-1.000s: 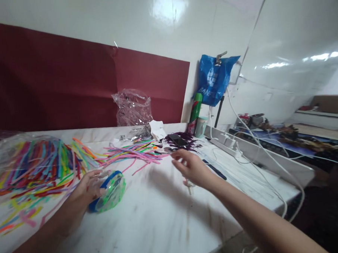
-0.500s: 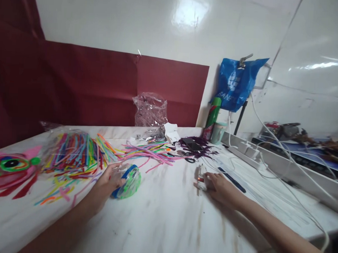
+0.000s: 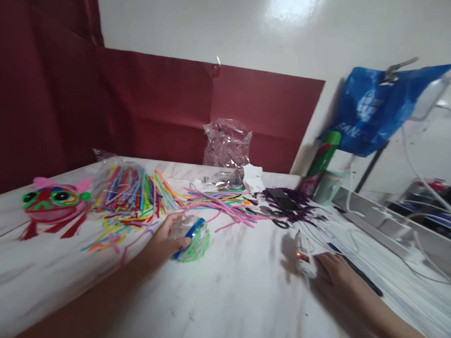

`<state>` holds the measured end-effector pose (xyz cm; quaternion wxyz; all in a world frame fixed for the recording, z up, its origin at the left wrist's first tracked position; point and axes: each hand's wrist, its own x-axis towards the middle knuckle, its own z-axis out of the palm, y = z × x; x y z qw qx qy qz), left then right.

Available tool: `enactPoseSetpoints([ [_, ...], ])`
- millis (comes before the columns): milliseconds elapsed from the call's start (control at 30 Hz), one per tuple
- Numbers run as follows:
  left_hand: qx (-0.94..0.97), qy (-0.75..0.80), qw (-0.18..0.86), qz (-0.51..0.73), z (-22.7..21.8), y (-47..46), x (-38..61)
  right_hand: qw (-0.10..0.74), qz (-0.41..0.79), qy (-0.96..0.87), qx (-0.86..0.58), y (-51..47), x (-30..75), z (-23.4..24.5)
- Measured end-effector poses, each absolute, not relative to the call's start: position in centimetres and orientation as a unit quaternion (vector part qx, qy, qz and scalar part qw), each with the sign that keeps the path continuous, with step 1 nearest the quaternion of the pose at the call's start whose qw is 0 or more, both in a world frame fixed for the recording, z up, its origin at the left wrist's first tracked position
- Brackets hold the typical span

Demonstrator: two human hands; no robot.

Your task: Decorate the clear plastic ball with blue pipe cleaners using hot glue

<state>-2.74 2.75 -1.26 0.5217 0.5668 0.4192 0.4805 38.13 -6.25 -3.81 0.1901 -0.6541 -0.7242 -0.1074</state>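
Observation:
My left hand (image 3: 167, 236) grips a clear plastic ball wrapped in green and blue (image 3: 191, 235) on the white marble table (image 3: 220, 298). My right hand (image 3: 332, 274) is closed around the handle of a white glue gun (image 3: 304, 253) that rests on the table with a small red light showing. Behind the ball lies a spread of coloured pipe cleaners (image 3: 224, 203), and to the left a clear bag stuffed with more of them (image 3: 123, 189).
A pink pipe-cleaner animal face (image 3: 54, 201) lies at the far left. At the back stand a crumpled clear bag (image 3: 226, 144), a phone on purple scraps (image 3: 282, 199), a green can (image 3: 321, 160), a cup (image 3: 327, 187), a power strip with white cables (image 3: 387, 221) and a hanging blue bag (image 3: 373, 113).
My right hand came down from above the pipe cleaners and closed on the glue gun. The view swung left, bringing the pink animal face into sight. My left hand stayed on the ball.

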Motion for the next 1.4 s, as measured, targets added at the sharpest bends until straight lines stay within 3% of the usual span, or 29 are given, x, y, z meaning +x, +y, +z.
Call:
enactPoseSetpoints([
  [133, 0.574, 0.400, 0.525, 0.485, -1.8, 2.8, -2.7, 0.329, 0.026, -0.732, -0.595, -6.5, 33.7, -2.0],
  [200, 0.564, 0.404, 0.527, 0.491, -2.0, 2.8, -2.7, 0.311, 0.140, -0.755, -0.560, -6.9, 30.6, -0.6],
  [300, 0.565, 0.410, 0.518, 0.495, -2.1, 2.5, -2.6, 0.310, 0.183, -0.776, -0.518, -7.5, 26.0, 1.0],
  [467, 0.565, 0.428, 0.520, 0.476, -1.4, 1.9, -2.3, 0.390, 0.180, -0.780, -0.455, -7.9, 21.8, 0.7],
  [733, 0.566, 0.453, 0.506, 0.467, -0.4, 1.5, -1.7, 0.432, 0.139, -0.789, -0.414, -8.5, 21.4, -0.3],
  [1400, 0.591, 0.443, 0.498, 0.455, -0.9, 1.6, -1.9, 0.422, 0.117, -0.791, -0.428, -8.6, 21.4, -0.1],
])
